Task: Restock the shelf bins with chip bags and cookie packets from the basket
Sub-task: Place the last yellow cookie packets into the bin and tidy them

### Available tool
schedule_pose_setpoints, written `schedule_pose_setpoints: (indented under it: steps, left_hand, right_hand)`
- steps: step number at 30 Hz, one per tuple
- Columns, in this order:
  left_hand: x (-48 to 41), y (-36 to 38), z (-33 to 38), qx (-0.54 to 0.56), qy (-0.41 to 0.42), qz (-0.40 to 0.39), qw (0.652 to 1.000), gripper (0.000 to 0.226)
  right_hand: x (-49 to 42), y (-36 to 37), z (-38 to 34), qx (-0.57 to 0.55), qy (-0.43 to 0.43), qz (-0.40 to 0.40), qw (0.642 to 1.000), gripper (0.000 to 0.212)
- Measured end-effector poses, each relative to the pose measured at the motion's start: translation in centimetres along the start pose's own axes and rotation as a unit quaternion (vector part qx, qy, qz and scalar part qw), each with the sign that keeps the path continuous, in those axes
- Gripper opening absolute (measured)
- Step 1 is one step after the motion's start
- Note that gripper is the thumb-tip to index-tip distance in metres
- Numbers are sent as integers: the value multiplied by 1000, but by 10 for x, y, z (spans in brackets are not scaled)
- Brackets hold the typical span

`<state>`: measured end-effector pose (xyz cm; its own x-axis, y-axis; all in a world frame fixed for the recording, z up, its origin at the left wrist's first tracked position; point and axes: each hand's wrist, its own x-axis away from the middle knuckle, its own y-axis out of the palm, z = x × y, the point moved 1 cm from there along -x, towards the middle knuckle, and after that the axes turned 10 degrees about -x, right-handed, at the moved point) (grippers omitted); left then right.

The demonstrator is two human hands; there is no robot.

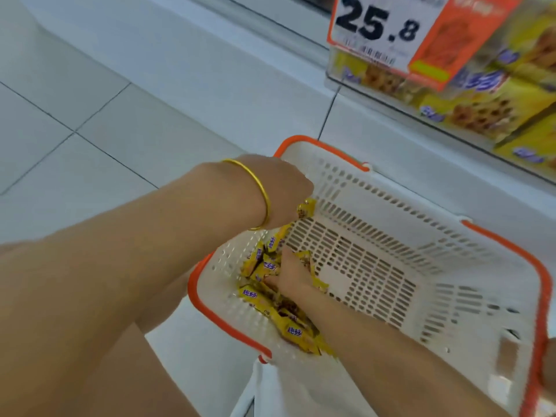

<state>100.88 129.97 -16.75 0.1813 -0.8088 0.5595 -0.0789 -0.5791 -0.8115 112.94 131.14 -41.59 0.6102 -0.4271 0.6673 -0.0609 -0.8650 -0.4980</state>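
Basket (391, 206) holding yellow cookie packets (288, 323); right hand (293, 276) spread flat on them; left hand (279, 191) over rim, fingers hidden, grip unclear.

Brightness: bright, even indoor light, slightly washed out on the white floor tiles (75, 94) left of the basket (391, 203)
Source: overhead and diffuse; no lamp in view
Shadows: soft and faint, with a pale grey one on the floor under the basket's near-left rim
Glare: mild sheen on the gold bangle (258, 188) at the basket's far-left corner
Blur: motion smear on the yellow boxes (496, 100) beyond the basket's far side and on the small print of the price tag (379, 25) above them; the big digits are readable
Focus: cookie packets (288, 320) inside the basket are soft, with smudged lettering; the slots in the basket's near-right wall are streaked
Distortion: wide-angle bend; tile joints left of the basket splay, and the left forearm (120, 266) nearest the lens looms oversized
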Motion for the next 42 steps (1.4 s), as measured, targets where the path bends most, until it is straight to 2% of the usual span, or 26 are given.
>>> schedule_pose_setpoints:
  steps: [4,6,9,11,14,17,20,21,22,24,25,27,30,37,42]
  left_hand:
    - [-2,0,7,11,12,-17,1000,33]
    - [-4,2,13,31,15,-33,999,35]
    - [-7,2,28,111,25,-61,992,48]
    - [-9,-5,39,186,30,-45,981,48]
    - [-5,-31,45,288,41,95,952,28]
    - [16,-75,47,398,73,239,883,20]
    - [40,-116,44,447,44,441,777,15]
    - [45,-126,40,418,18,513,749,15]
    - [48,-134,35,358,-10,571,739,19]
    - [44,-142,25,201,-59,620,756,32]
    - [39,-143,20,147,-69,625,764,35]
    - [30,-141,17,99,-78,617,777,37]
    - [18,-135,20,73,-84,596,795,39]
    - [6,-132,23,83,-92,567,815,44]
    - [7,-131,21,85,-85,567,815,42]
  right_hand:
    - [12,-33,1,-15,15,-7,1000,53]
    - [27,-58,1,-100,13,-17,995,55]
    - [71,-110,-15,-226,-37,-1,973,51]
    - [108,-149,-27,-262,-90,13,961,43]
    - [161,-205,-44,-247,-153,47,956,33]
    - [221,-257,-64,-218,-212,141,942,32]
    - [275,-307,-95,-195,-314,277,887,27]
    - [286,-323,-105,-179,-343,329,861,28]
    - [289,-336,-115,-163,-363,383,834,29]
    - [283,-361,-134,-130,-388,460,788,34]
    - [273,-370,-143,-108,-387,480,780,35]
    - [247,-382,-159,-49,-368,490,789,37]
    - [210,-385,-175,35,-335,495,801,37]
    - [200,-379,-178,193,-314,546,752,40]
    - [198,-378,-178,226,-319,554,735,39]
